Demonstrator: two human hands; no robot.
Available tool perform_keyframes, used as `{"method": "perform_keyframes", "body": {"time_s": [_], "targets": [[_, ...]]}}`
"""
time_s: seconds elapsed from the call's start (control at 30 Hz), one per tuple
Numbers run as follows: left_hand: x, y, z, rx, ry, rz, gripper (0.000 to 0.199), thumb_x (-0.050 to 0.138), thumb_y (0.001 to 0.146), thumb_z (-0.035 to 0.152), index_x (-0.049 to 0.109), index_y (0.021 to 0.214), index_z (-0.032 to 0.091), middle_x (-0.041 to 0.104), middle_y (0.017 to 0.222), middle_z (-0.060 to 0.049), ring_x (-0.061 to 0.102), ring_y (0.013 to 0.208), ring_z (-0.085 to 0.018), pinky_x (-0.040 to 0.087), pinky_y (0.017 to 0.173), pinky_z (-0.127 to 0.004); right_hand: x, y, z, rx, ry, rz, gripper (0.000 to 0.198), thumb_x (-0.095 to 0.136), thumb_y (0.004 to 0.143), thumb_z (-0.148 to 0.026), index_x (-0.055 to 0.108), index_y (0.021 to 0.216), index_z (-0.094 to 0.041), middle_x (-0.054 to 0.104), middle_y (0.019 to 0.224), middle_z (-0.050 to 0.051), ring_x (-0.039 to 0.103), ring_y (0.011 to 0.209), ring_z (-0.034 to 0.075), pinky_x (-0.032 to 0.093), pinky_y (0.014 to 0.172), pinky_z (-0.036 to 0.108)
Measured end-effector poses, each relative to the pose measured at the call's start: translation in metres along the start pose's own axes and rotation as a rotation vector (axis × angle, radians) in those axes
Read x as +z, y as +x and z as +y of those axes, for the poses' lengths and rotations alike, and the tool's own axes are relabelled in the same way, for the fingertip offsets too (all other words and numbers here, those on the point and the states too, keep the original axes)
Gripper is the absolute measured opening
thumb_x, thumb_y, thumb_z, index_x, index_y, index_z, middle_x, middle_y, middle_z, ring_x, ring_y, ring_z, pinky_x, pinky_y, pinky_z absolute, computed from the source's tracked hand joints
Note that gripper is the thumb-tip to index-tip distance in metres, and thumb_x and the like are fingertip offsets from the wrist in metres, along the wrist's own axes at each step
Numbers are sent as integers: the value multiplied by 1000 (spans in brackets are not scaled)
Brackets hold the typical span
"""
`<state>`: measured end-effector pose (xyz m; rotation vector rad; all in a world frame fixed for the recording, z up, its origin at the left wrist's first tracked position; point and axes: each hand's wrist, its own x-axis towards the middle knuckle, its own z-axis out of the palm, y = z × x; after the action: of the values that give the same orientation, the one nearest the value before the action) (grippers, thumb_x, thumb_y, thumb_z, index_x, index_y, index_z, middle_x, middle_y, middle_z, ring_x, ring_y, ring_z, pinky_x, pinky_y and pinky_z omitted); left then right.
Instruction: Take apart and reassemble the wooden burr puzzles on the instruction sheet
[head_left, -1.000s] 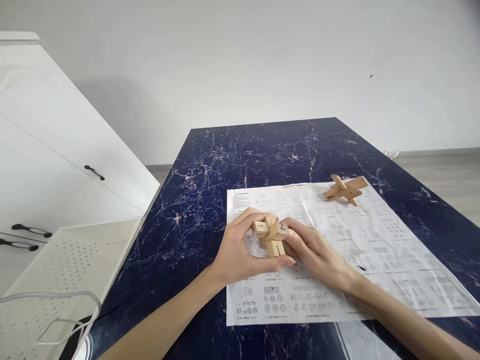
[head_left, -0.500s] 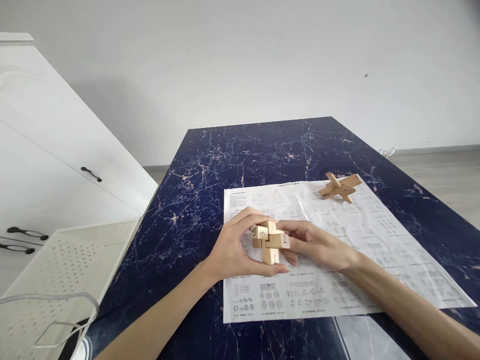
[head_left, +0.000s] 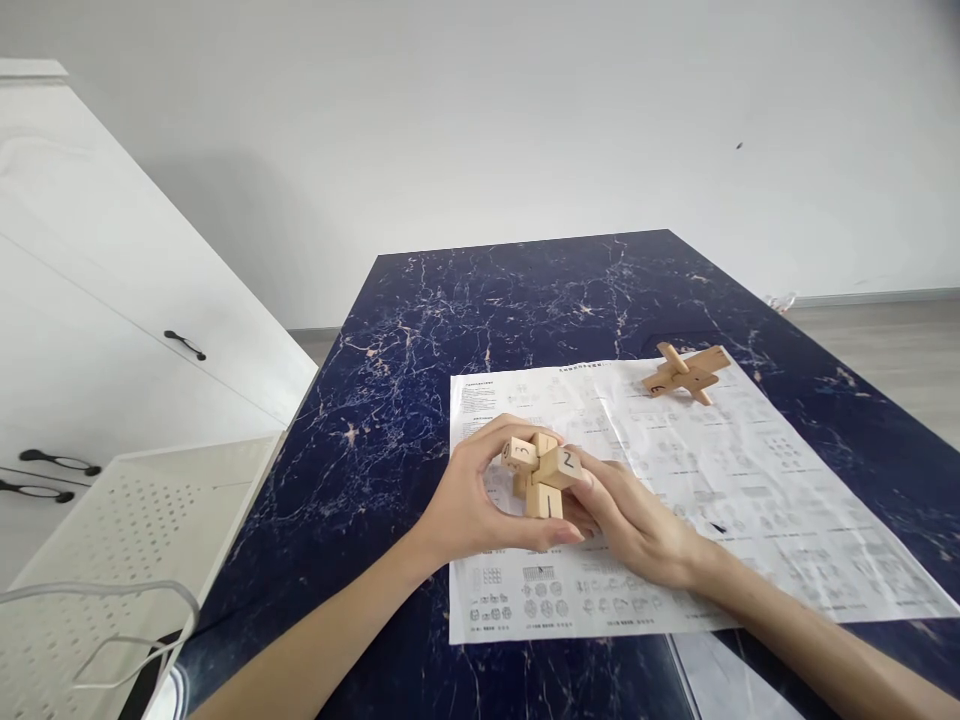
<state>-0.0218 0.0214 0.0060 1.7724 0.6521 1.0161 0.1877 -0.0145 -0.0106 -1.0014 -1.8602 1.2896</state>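
Clamps numbered block assembly [head_left: 553, 468] in grip of left hand [head_left: 463, 502] and right hand [head_left: 643, 518], above printed sheet [head_left: 675, 465] on blue surface [head_left: 465, 310], apart from second wooden assembly [head_left: 685, 378].

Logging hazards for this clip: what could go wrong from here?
The numbered wooden puzzle could slip from between the left hand and right hand. The creased sheet might shift if dragged by the right forearm over it, disturbing the second wooden puzzle on its far right corner.

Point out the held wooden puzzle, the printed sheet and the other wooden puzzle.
Held puzzle [head_left: 541, 472], head view: centre, where blocks cross.
Printed sheet [head_left: 694, 475], head view: near its middle.
Other puzzle [head_left: 682, 380], head view: its middle.
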Motion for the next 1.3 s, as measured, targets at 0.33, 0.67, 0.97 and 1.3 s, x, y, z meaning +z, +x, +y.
{"method": "perform_keyframes", "body": {"time_s": [0.33, 0.67, 0.97, 1.3], "targets": [[-4, 0, -4, 41, 32, -17, 68, 100, 62, 46, 73, 121, 27, 73, 112, -8, 69, 101, -29, 56, 93, -44, 7, 1, -6, 201, 567, -231, 65, 28, 108, -73, 42, 68, -24, 22, 56, -10, 24, 41, 8, 31, 40, 24], [-5, 1, -2, 86, 141, -29, 69, 98, 65, 45, 69, 125, 27, 72, 114, -8, 67, 102, -28, 57, 92, -44, 2, 6, -4, 277, 684, -288, 62, 37, 103, -77, 42, 70, -24, 24, 55, -11, 22, 41, 8, 38, 40, 24], [-2, -1, -6, 37, 193, -25, 74, 93, 76, 39, 59, 142, 32, 67, 127, -8, 65, 112, -28, 56, 98, -45, 5, 7, -4, 250, 421, -6, 60, 32, 107, -71, 48, 77, -22, 39, 63, -5, 35, 51, 12, 43, 51, 28], [-4, -1, -4, -181, 10, -56, 51, 74, 94, 50, 63, 137, 24, 73, 128, -10, 70, 118, -30, 57, 103, -46, 5, 9, 2, 14, -143, 285, 56, 29, 111, -64, 48, 77, -23, 50, 64, -2, 45, 55, 15, 37, 56, 30]]}}
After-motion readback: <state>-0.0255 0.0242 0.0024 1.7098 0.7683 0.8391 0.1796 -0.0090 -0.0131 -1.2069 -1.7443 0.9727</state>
